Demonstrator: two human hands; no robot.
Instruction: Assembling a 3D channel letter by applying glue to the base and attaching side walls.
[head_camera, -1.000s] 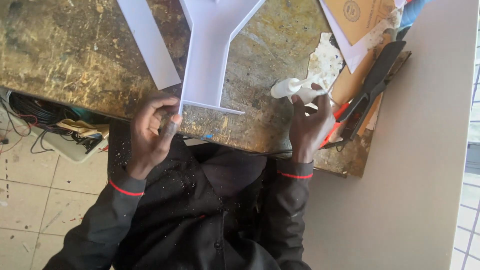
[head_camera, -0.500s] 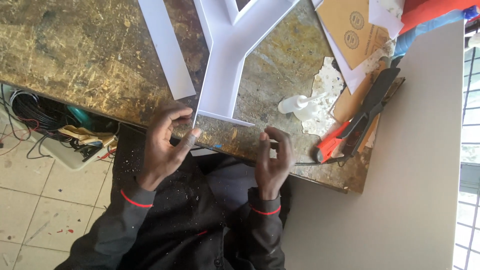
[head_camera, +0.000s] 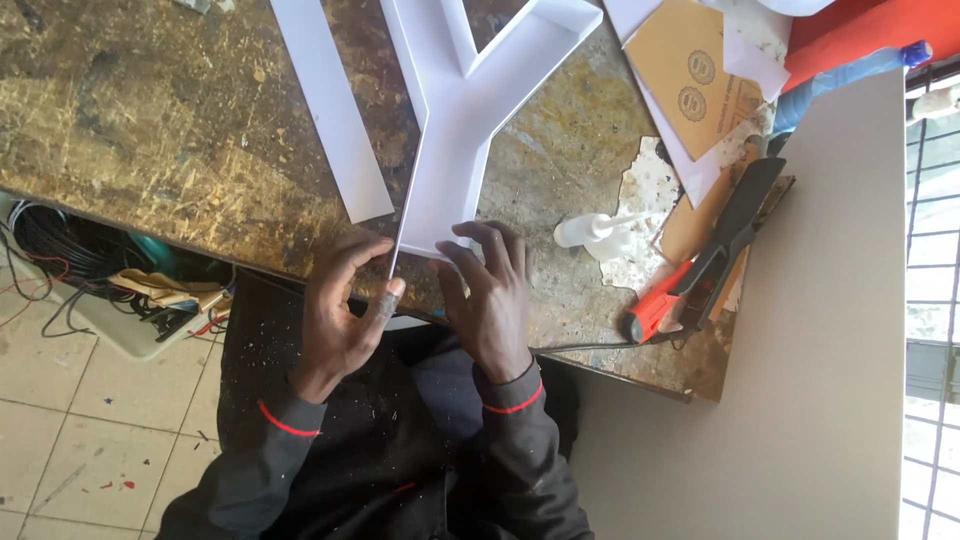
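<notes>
With the left hand (head_camera: 345, 315) pinching the raised side wall at the foot of the white Y-shaped letter (head_camera: 455, 130) and the right hand (head_camera: 490, 295) spread flat beside it, firm even pressure holds that corner square.

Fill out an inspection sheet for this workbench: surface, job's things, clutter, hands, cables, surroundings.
Surface: worn, mottled brown workbench, scratched and stained.
Job's things: white Y-shaped channel letter lying flat, its stem end at the bench's near edge; loose white strip beside it.
Clutter: small white glue bottle on its side; black and orange hot-air tool; tan cardboard pieces; blue bottle.
Hands: left hand pinches the letter's stem edge with its fingers; right hand rests flat on the stem end.
Cables: tangled wires and a power strip below the bench.
Surroundings: tiled floor; grey board leaning at right.
</notes>
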